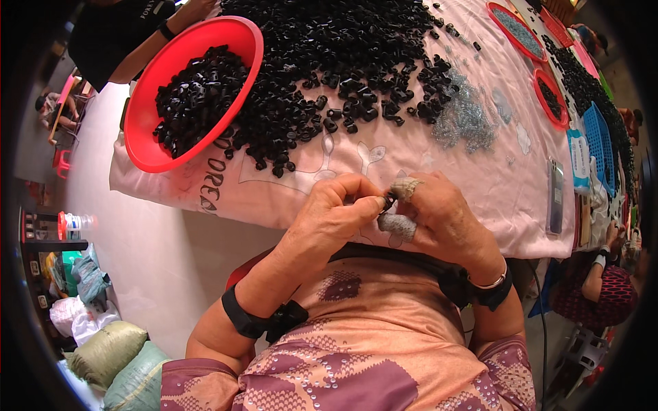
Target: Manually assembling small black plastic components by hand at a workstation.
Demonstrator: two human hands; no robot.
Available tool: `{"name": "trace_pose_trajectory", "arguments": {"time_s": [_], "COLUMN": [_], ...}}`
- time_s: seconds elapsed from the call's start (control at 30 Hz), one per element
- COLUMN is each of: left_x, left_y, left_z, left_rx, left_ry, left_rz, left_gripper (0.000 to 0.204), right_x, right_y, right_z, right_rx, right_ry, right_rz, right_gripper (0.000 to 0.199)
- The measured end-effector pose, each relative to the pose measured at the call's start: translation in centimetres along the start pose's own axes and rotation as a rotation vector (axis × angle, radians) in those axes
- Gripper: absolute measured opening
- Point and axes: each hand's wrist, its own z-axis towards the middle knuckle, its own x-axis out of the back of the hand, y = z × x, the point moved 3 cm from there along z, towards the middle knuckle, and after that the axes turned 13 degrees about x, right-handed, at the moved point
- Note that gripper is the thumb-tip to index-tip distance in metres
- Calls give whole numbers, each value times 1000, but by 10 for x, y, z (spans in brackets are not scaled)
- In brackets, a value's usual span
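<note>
My left hand [334,211] pinches a small black plastic part [389,200] between thumb and forefinger, just over the near edge of the cloth-covered table. Against the other side of that part, my right hand [442,214] is closed, its thumb and forefinger wrapped in greyish coverings. The fingers hide most of the part. Beyond my hands spreads a large heap of similar black plastic parts [356,61]. To its right lies a pile of small clear pieces [466,116]. A red basin [247,89] with more black parts tilts at the table's left edge.
A phone [555,198] lies to the right, near a blue-and-white packet [579,161] and a blue basket [600,147]. Two red bowls [563,113] stand farther back. Another person's arm [147,58] reaches in at far left. Stuffed sacks [110,353] sit on the floor.
</note>
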Motion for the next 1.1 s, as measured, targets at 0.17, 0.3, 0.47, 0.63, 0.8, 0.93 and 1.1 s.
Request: {"name": "trace_pose_trajectory", "arguments": {"time_s": [0.17, 0.3, 0.47, 0.63, 0.8, 0.93, 1.1], "left_x": [3, 2, -1, -6, -5, -4, -6], "left_y": [0, 4, 4, 2, 2, -2, -4], "left_z": [2, 0, 0, 0, 1, 0, 2], "left_rx": [-9, 9, -27, -34, -64, -2, 12], "left_ry": [-69, -91, -40, -6, -9, -76, -29], "left_rz": [70, 124, 212, 136, 79, -123, -275], "left_gripper": [13, 14, 15, 14, 13, 13, 13], "right_x": [3, 7, 5, 4, 2, 5, -2], "right_y": [-1, -3, -1, 1, 3, 0, 5], "right_z": [0, 1, 0, -2, -4, -2, -8], "right_rx": [1, 24, -30, 18, 19, -23, -171], "right_ry": [25, 10, -26, 74, 105, 183, 210], "right_rz": [106, 82, 72, 0, -9, 168, 281], "right_gripper": [25, 16, 11, 9, 6, 9, 12]}}
